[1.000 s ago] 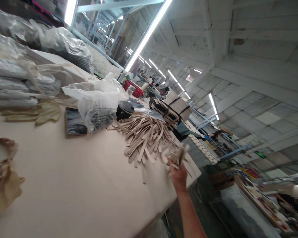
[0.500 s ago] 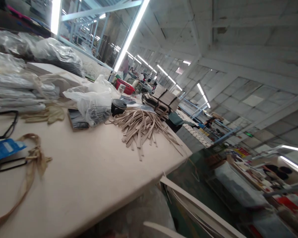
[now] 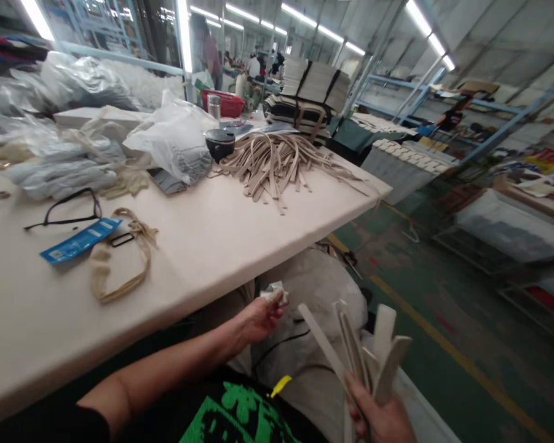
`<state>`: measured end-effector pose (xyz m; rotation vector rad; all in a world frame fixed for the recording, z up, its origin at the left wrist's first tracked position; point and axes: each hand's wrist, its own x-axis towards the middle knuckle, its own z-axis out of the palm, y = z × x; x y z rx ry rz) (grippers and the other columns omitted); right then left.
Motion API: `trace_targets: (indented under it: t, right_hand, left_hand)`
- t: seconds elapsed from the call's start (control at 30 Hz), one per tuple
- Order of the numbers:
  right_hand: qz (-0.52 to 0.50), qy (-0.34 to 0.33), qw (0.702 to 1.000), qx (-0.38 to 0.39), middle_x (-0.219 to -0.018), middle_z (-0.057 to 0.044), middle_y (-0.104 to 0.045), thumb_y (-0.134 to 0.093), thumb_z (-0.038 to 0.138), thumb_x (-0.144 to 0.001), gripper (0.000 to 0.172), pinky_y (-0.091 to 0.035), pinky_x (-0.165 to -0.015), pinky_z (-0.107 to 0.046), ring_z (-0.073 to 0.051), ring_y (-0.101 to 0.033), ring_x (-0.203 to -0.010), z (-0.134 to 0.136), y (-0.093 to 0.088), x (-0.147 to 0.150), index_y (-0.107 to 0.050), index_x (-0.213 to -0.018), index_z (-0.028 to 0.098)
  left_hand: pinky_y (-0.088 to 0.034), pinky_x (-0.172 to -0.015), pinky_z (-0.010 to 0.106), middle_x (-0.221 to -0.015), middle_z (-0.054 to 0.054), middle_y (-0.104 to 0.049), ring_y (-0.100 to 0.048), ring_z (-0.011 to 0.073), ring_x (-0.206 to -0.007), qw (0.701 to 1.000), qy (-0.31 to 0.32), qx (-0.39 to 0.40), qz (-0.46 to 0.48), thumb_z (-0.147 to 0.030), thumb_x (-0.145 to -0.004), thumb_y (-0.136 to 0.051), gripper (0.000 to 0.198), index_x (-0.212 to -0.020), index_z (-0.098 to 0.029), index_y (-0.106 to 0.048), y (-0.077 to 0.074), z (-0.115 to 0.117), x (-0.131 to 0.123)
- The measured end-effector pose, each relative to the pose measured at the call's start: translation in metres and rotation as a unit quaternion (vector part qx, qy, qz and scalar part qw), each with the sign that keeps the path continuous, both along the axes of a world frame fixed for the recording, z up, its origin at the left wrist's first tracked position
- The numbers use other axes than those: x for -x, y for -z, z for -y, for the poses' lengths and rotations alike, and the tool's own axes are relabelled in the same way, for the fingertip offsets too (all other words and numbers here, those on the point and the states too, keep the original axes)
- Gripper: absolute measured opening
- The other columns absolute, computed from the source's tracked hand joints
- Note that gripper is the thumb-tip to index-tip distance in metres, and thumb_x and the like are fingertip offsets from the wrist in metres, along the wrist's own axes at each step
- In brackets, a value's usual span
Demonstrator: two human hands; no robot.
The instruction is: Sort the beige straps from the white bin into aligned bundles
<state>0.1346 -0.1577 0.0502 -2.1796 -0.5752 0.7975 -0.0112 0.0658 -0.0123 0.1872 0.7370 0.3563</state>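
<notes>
My left hand (image 3: 259, 319) is closed on a small crumpled white scrap (image 3: 275, 294), just past the table's front edge. Lower right, my right hand (image 3: 379, 411) grips a bunch of beige strips (image 3: 350, 344), whose ends fan upward and are somewhat blurred. Below the left hand lies a big translucent plastic sack (image 3: 320, 286) beside the table. On the tabletop, a large heap of similar beige strips (image 3: 277, 160) spreads near the far right corner.
The cream table (image 3: 203, 240) carries black glasses (image 3: 71, 209), a blue packet (image 3: 80, 240), a tan fabric strap (image 3: 124, 289) with a buckle, a dark cup (image 3: 220, 146) and plastic bags (image 3: 170, 135). A strapped stack (image 3: 311, 92) stands behind. Other people are in the background.
My view has levelled and turned downward. Both hands have come into view, the left with a white scrap, the right with beige strips that earlier showed in the lower right.
</notes>
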Motion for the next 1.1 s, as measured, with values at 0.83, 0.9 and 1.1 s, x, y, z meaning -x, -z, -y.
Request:
trace_targets:
  t: [0.83,0.9,1.1]
  right_hand:
    - [0.029,-0.116,0.993,0.015,-0.051,0.003,-0.053,-0.051,0.059,-0.079,0.041,-0.043,-0.044,-0.022,-0.013,-0.052,-0.042,-0.009,0.032,0.024,-0.062,-0.073,0.019]
    - [0.05,-0.129,0.99,0.022,-0.052,0.003,-0.055,-0.051,0.058,-0.08,0.041,-0.043,-0.045,-0.022,-0.014,-0.052,-0.045,-0.011,0.036,0.023,-0.064,-0.076,0.019]
    - [0.084,-0.144,0.986,0.026,-0.06,0.0,-0.061,-0.049,0.056,-0.084,0.04,-0.043,-0.047,-0.022,-0.015,-0.056,-0.049,-0.017,0.048,0.021,-0.065,-0.086,0.02]
  left_hand:
    - [-0.019,-0.039,0.011,-0.068,-0.002,-0.056,-0.046,0.0023,-0.049,0.992,0.076,-0.058,-0.079,-0.036,-0.07,-0.079,0.031,-0.082,-0.012,-0.064,0.025,0.013,0.002]
    - [-0.019,-0.039,0.012,-0.067,-0.003,-0.055,-0.046,0.0026,-0.049,0.991,0.079,-0.058,-0.086,-0.036,-0.067,-0.081,0.033,-0.08,-0.012,-0.062,0.027,0.013,0.003]
    - [-0.018,-0.04,0.012,-0.065,-0.004,-0.054,-0.045,0.0027,-0.048,0.99,0.083,-0.077,-0.09,-0.039,-0.054,-0.088,0.046,-0.08,-0.013,-0.06,0.032,0.015,0.004]
